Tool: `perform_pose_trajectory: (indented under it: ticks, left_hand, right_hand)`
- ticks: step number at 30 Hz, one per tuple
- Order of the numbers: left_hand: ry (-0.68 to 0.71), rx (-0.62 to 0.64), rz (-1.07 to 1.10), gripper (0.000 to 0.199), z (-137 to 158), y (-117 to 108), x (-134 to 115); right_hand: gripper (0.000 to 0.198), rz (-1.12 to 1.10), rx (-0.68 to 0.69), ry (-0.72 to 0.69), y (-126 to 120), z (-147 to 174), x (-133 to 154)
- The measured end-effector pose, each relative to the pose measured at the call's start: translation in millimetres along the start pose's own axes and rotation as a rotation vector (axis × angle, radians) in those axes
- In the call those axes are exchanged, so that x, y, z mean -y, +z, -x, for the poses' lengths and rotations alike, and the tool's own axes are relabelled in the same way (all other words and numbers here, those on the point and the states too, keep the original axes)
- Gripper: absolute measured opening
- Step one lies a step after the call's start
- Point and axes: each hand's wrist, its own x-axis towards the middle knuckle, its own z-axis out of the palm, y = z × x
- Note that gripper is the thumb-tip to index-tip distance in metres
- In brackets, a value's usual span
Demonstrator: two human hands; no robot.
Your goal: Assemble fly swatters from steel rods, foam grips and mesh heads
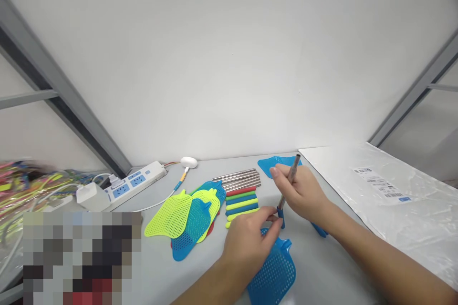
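My right hand (300, 190) grips a metal tube (294, 167) held nearly upright, its top end tipped slightly right. The tube's lower end meets a blue plastic handle sleeve (281, 218), which my left hand (252, 236) pinches between its fingers. How far the tube sits inside the sleeve I cannot tell. Below my left hand lies a blue fly swatter head (274, 271), partly covered by it. Another blue swatter head (275, 164) rests behind my right hand. Under my right wrist a blue piece (319, 230) shows in part.
Yellow, blue and red swatter heads (168, 214) overlap left of centre. Several metal tubes (238, 180) and coloured handle sleeves (241, 205) lie in rows. A power strip (136, 181) with cables stands left; a white plastic bag (386, 190) covers the right side. A wall closes the back.
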Motion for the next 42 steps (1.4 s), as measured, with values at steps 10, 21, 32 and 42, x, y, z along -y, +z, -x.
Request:
perform_pose_trajectory:
  ticks: [10,21,32,42]
  left_hand:
    - [0.149,0.097,-0.205,0.033,-35.3,-6.8,-12.0]
    - [0.054,0.356,-0.331,0.032,-60.4,-4.0,-17.8]
    - [0.067,0.178,-0.303,0.032,-5.2,9.7,7.6]
    - [0.128,0.162,-0.325,0.031,-4.6,18.1,22.3]
  right_hand:
    - [0.047,0.073,-0.173,0.092,-15.3,-2.7,-28.5]
    - [0.044,-0.024,-0.118,0.124,-4.0,11.3,-45.6]
    - [0.043,0.093,-0.152,0.060,11.4,6.3,-67.9]
    - [0.044,-0.072,-0.077,0.142,10.4,2.0,-81.8]
